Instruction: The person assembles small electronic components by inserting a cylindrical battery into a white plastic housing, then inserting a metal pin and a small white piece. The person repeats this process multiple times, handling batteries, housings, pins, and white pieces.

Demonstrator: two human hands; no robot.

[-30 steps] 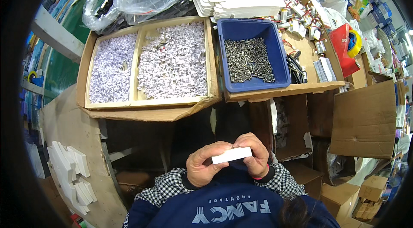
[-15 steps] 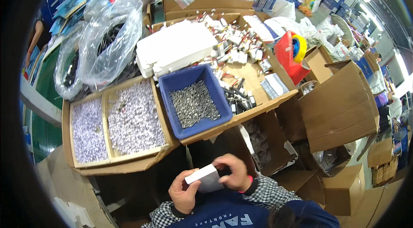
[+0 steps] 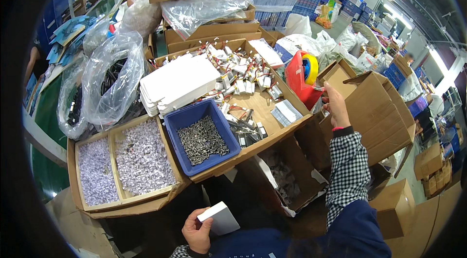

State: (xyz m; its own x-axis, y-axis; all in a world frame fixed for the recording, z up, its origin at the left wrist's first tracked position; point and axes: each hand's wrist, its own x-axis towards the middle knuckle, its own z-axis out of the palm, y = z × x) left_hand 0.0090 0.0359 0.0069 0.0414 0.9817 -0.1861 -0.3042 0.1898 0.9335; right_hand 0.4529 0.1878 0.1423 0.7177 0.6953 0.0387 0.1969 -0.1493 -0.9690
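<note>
My left hand (image 3: 196, 231) grips a small flat white box (image 3: 223, 220) by one end, low in front of my body, thumb on the near face. My right hand (image 3: 336, 106) is stretched out to the right, fingers closed at the front end of a red tape dispenser (image 3: 296, 77). There it pinches the tape end; the strip itself is hardly visible. A yellow-rimmed tape roll (image 3: 312, 67) sits in the dispenser, which stands at the right edge of the large carton.
A blue bin (image 3: 177, 155) holds small metal parts. Left of it, a divided tray (image 3: 113, 160) is full of small whitish pieces. Behind lie stacked white boxes (image 3: 180, 82) and wired batteries (image 3: 243, 70). Open cartons (image 3: 374, 112) stand to the right; bagged cables (image 3: 114, 78) lie far left.
My right hand has left the white box and reached out to the tape dispenser. My left hand keeps the box, slightly lower and further left. The view has shifted.
</note>
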